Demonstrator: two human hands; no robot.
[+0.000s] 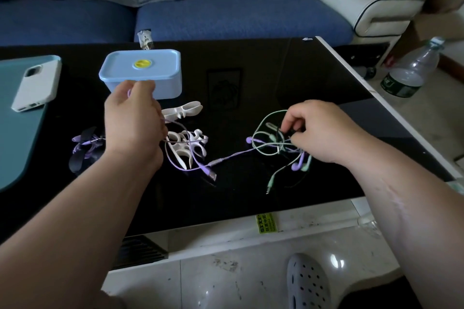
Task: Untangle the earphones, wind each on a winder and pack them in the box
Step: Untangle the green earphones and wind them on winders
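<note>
Reading from the left, I see a white phone (pixel 35 83) on a teal mat (pixel 17 145), then the lidded pale-blue box (pixel 140 70) towards the far side of the black table (pixel 276 70). The left hand (pixel 133 123) is raised on the near side of the box, fingers curled round a lilac cable (pixel 231 157). White winders (pixel 187 148) lie just right of that hand. The lilac cable runs right into the tangle of lilac, mint and black earphones (pixel 270 144) on the table, which the right hand (pixel 321 130) pinches with thumb and fingertips. A clear bottle (pixel 411 70) sits on the floor, far right.
</note>
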